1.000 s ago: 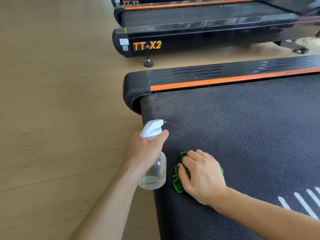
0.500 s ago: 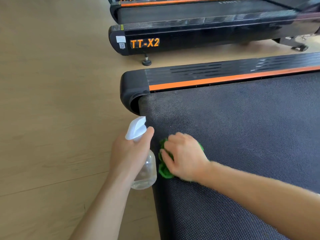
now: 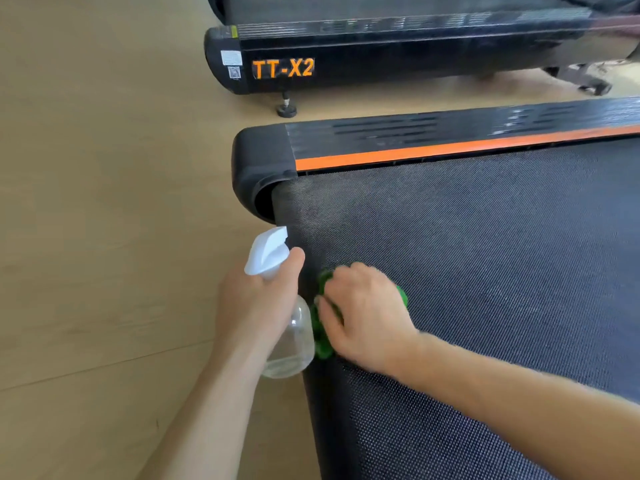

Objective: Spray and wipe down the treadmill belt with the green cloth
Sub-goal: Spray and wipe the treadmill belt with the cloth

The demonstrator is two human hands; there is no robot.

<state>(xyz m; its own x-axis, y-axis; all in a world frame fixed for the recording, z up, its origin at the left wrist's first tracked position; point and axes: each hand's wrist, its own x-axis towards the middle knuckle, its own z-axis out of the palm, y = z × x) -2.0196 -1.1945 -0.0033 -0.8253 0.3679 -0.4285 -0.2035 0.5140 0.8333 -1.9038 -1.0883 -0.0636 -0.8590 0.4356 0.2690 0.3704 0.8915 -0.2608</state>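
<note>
The black textured treadmill belt (image 3: 485, 254) fills the right half of the view. My right hand (image 3: 363, 313) presses the green cloth (image 3: 322, 334) flat on the belt close to its left end; most of the cloth is hidden under the palm. My left hand (image 3: 256, 303) grips a clear spray bottle (image 3: 291, 344) with a white trigger head, held upright just off the belt's left edge, nozzle pointing toward the belt. The index finger rests by the trigger.
A black side rail with an orange stripe (image 3: 450, 150) borders the belt's far side, ending in a rounded black end cap (image 3: 256, 168). A second treadmill marked TT-X2 (image 3: 346, 60) stands beyond it. Light wooden floor (image 3: 104, 202) spreads to the left.
My right hand slid the green cloth up along the belt's left end, toward the end cap. The left hand with the bottle shifted slightly left and stayed beside it.
</note>
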